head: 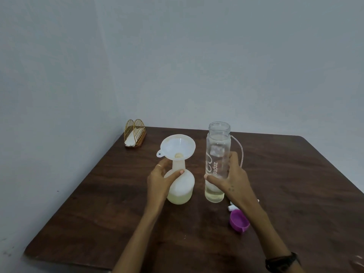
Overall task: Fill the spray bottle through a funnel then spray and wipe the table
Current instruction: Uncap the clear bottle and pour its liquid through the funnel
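Your left hand (160, 179) wraps its fingers round the spray bottle (180, 189) to steady the funnel (178, 145); your right hand (230, 179) clasps the water bottle (217, 154), ready for pouring.

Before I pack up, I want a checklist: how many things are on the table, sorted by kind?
Bottles: 2, the white spray bottle and the clear bottle
Funnels: 1, the white funnel
Caps: 1, the purple cap
Spray heads with tube: 1, the spray head, mostly hidden
Napkin holders: 1, the napkin holder
Total: 6
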The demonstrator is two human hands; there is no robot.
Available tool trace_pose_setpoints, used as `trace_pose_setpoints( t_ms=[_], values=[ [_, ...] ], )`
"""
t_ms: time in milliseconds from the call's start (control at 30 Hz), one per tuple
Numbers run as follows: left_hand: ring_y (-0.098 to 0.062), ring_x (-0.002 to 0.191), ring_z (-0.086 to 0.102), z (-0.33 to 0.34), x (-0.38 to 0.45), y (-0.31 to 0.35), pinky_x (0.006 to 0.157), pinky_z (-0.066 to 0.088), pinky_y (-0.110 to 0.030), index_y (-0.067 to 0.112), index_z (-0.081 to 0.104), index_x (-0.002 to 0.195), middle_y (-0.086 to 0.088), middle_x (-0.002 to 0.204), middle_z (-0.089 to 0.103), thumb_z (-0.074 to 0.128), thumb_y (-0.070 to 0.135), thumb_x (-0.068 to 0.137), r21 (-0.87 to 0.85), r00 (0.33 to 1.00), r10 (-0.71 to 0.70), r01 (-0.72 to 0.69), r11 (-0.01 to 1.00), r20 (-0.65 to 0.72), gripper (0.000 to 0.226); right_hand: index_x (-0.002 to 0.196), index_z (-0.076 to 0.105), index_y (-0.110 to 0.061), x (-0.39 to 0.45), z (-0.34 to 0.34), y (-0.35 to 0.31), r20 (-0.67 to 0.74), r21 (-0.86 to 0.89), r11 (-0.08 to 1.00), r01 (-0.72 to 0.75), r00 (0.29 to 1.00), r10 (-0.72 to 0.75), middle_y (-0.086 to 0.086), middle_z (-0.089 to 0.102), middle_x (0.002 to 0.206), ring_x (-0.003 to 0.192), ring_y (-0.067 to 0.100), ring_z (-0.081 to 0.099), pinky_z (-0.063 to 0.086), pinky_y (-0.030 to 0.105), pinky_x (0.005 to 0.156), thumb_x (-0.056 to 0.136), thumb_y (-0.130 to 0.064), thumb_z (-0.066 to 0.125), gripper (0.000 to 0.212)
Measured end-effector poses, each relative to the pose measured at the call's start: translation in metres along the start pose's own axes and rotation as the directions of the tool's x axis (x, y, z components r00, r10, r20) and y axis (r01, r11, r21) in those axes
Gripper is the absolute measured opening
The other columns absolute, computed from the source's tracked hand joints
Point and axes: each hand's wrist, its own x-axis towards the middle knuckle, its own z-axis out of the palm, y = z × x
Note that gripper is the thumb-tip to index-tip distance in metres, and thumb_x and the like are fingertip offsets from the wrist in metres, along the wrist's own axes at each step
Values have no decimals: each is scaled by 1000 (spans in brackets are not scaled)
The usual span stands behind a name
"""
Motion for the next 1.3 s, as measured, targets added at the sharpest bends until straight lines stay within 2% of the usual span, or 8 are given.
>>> trace_pose_setpoints(
  t_ms=[133, 267, 467, 633, 767, 900, 1133, 1300],
  values=[
    [-2, 95, 59, -3, -26, -10, 78, 50, -21, 33, 60, 97, 15, 105, 61, 76, 19, 74, -15, 979, 65, -69, 997, -191, 31, 115, 37, -19, -5, 11, 10, -37, -43, 999, 29, 999, -30, -5, 58, 104, 93, 15, 59, 48, 28, 78, 72, -24, 78, 59],
    [-2, 74, 65, 14, -53, -21, 65, 50, -11, 23, 68, 83, 3, 83, 70, 73, 4, 74, -150, 1000, 8, -11, 989, -19, 22, 112, 40, -22, -10, 15, 21, -50, 2, 1000, -2, 999, 2, -4, 63, 104, 93, 15, 62, 49, 29, 78, 70, -23, 80, 58],
    [0, 104, 61, 51, -59, -36, 83, 47, -7, 18, 58, 121, 7, 110, 66, 75, 2, 72, -140, 964, -43, 82, 987, 264, 55, 107, 45, -19, -18, 12, 29, 19, 130, 989, -69, 998, 68, -13, 64, 98, 87, -13, 60, 44, 3, 69, 66, -15, 83, 56],
    [7, 101, 61, 64, -56, -31, 88, 48, -11, 33, 52, 118, 23, 106, 63, 76, 11, 72, -92, 942, 1, 32, 995, 335, 57, 114, 45, -22, -19, 12, 33, 109, 183, 978, -98, 991, 79, -13, 63, 105, 97, -2, 61, 48, 11, 79, 50, -46, 75, 75],
    [4, 90, 59, 71, -56, -29, 72, 45, -3, 28, 56, 109, 23, 94, 61, 76, 21, 73, 7, 954, 3, -5, 1000, 299, 42, 113, 47, -17, -18, 16, 39, 131, 232, 966, -118, 987, 89, -4, 61, 102, 92, 8, 60, 49, 10, 75, 70, -6, 79, 55],
    [-2, 92, 63, 71, -55, -34, 77, 51, -14, 30, 58, 107, 15, 96, 66, 74, 29, 69, 11, 955, -6, 3, 1000, 298, 41, 120, 51, -17, -18, 12, 44, 166, 231, 965, -123, 982, 86, -5, 65, 109, 101, 5, 62, 51, 17, 84, 62, -17, 81, 66],
    [-4, 101, 62, 75, -50, -45, 87, 54, -26, 22, 60, 114, 10, 107, 68, 76, 53, 50, 49, 958, -4, -10, 999, 286, 72, 116, 57, -33, -36, -33, 56, 99, -317, 938, -139, 979, 179, -11, 54, 103, 101, 9, 55, 45, 30, 83, 77, -36, 73, 43],
    [0, 96, 62, 77, -55, -49, 83, 51, -19, 38, 57, 96, 17, 100, 66, 84, 33, 58, 7, 968, -6, 5, 1000, 251, 48, 116, 55, -35, -61, -19, 57, 73, -551, 815, -177, 963, 258, -11, 46, 107, 111, 12, 46, 38, 27, 73, 82, -49, 61, 37]
  ],
)
